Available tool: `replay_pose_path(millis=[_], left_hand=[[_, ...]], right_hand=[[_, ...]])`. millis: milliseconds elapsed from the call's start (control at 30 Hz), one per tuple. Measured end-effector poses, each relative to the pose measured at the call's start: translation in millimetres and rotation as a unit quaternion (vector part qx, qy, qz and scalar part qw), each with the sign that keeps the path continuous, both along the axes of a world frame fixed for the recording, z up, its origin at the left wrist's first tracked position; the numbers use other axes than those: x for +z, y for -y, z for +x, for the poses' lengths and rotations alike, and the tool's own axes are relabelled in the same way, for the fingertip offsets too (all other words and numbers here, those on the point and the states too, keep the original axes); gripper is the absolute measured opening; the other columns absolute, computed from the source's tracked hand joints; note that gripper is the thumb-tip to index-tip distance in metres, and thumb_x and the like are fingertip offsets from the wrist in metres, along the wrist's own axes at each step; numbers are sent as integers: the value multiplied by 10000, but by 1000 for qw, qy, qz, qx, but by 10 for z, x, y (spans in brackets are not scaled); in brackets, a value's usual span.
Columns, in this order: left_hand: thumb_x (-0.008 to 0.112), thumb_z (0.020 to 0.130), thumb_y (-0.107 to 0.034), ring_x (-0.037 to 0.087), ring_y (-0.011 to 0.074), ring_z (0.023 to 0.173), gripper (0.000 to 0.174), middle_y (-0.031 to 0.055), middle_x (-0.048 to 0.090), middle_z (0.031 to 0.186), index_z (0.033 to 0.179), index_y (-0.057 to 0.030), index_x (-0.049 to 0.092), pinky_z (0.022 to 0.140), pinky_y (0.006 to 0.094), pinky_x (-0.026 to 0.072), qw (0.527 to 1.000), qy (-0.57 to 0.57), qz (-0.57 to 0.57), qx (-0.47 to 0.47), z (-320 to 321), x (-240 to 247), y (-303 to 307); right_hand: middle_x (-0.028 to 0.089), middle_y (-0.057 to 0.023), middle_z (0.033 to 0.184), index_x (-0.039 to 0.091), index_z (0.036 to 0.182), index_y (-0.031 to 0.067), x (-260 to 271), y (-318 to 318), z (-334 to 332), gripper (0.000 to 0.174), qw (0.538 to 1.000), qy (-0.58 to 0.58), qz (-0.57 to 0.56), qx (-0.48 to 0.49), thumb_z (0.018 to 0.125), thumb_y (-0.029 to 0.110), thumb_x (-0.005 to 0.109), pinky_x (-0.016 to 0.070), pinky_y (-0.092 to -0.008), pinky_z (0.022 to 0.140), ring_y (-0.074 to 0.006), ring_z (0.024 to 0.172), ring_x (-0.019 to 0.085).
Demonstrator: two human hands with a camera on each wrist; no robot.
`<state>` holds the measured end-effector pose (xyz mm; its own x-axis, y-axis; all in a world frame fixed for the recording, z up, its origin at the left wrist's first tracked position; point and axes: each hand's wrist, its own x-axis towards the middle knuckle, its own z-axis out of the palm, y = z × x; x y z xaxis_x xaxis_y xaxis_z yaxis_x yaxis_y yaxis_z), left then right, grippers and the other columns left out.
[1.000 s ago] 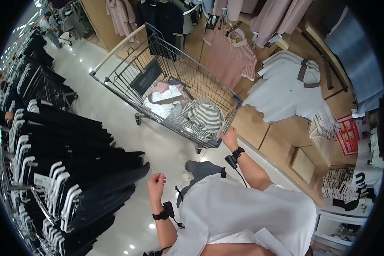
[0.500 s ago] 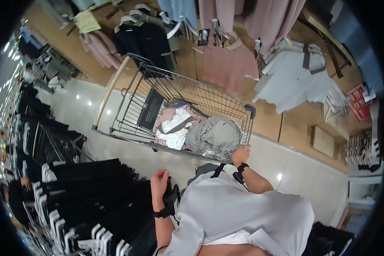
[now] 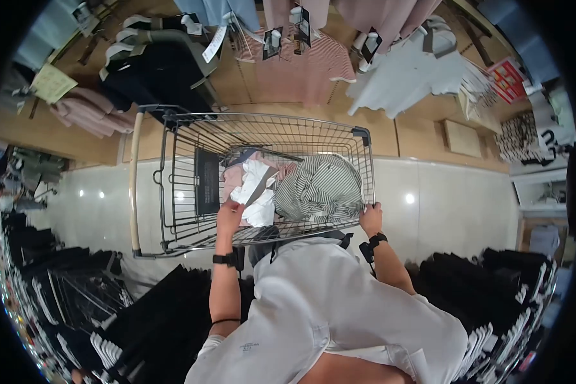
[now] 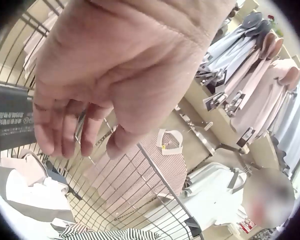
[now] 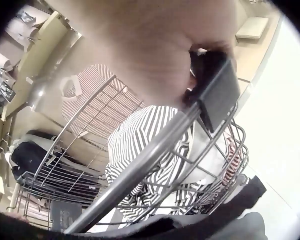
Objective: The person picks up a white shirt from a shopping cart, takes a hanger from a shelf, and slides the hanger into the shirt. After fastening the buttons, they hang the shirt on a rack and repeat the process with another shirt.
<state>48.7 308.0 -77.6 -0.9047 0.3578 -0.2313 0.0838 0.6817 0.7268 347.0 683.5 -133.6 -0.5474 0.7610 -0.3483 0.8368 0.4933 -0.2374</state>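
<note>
Steering the cart (image 3: 269, 116), your right hand (image 3: 370, 217) clasps its near corner, left hand (image 3: 229, 214) pinches rim wire (push evenly next).

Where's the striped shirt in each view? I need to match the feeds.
Head: the striped shirt lies just right of centre, inside the cart.
Left wrist: only a strip of it, at the bottom edge.
Right wrist: centre, behind the cart's rail.
Shared landmark: the cart's wire basket, its corner gripped by the right hand.
</note>
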Motion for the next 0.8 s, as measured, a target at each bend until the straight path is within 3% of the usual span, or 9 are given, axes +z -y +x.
replay_pose_path(millis=[100, 300, 433, 467, 533, 633, 700, 733, 800], left_hand=[[689, 809, -260, 673, 353, 794, 315, 207, 686, 835, 893, 43, 672, 707, 396, 518, 999, -1, -9, -43, -407, -164, -22], [684, 815, -274, 660, 264, 736, 327, 141, 691, 796, 902, 41, 678, 681, 374, 500, 978, 204, 6, -37, -906, -900, 371], [701, 837, -316, 540, 249, 927, 409, 136, 596, 1118, 1121, -29, 632, 729, 375, 465, 811, 556, 121, 136, -1180, -977, 378], [701, 837, -316, 540, 249, 927, 409, 136, 596, 1118, 1121, -29, 632, 729, 375, 465, 811, 558, 118, 127, -1229, -1010, 321], [692, 844, -311, 527, 256, 1014, 458, 144, 571, 1188, 1182, -18, 595, 747, 400, 467, 897, 430, 39, 92, -1287, -1073, 193], [761, 743, -334, 475, 315, 1259, 770, 134, 486, 1407, 1397, -69, 454, 976, 461, 420, 940, 320, -115, -23, -1375, -1826, 155], [796, 658, -341, 572, 291, 1185, 779, 177, 585, 1298, 1318, -21, 534, 998, 336, 451, 912, 238, -269, -199, -1310, -1568, 47], [813, 608, -397, 480, 369, 1269, 916, 236, 468, 1395, 1397, -87, 465, 1028, 428, 437, 918, 227, -277, -172, -1285, -2188, 130], [815, 593, -406, 460, 380, 1284, 949, 216, 455, 1413, 1403, -76, 449, 1034, 438, 428, 897, 266, -279, -217, -1207, -2594, 218]], right_hand=[[371, -306, 1382, 552, 1209, 50, 44, 318, 91, 395, 985, -93, 146, -27, 848, 191, 626, 461, -505, 913, -493, 1063, 529], [347, -335, 1391, 572, 1225, 122, 323, 808, 75, 364, 981, -85, 99, -143, 873, 196, 624, 465, -501, 926, -496, 1087, 524], [329, -350, 1391, 528, 1277, 106, 455, 1089, 102, 424, 970, -133, 83, -184, 875, 194, 632, 458, -492, 965, -510, 1155, 492], [320, -351, 1394, 511, 1293, 102, 478, 1169, 124, 442, 969, -144, 73, -189, 878, 193, 629, 458, -491, 969, -506, 1159, 492], [374, -350, 1355, 531, 1275, 62, 418, 1305, 270, 442, 961, -153, 57, -224, 874, 216, 636, 456, -481, 973, -499, 1172, 486], [506, -336, 1226, 588, 1215, 12, 212, 1513, 761, 461, 966, -41, -49, -249, 859, 300, 635, 460, -463, 964, -477, 1132, 526], [608, -317, 1079, 642, 1136, -7, 161, 1695, 1125, 432, 968, 7, -80, -239, 847, 315, 625, 465, -457, 947, -448, 1065, 579], [643, -307, 1010, 664, 1098, -9, 131, 1785, 1351, 410, 970, 34, -102, -220, 841, 308, 619, 464, -458, 941, -434, 1033, 600], [689, -239, 854, 685, 1033, -26, 8, 2040, 1821, 364, 968, 63, -93, -223, 840, 270, 597, 524, -420, 814, -352, 870, 674]])
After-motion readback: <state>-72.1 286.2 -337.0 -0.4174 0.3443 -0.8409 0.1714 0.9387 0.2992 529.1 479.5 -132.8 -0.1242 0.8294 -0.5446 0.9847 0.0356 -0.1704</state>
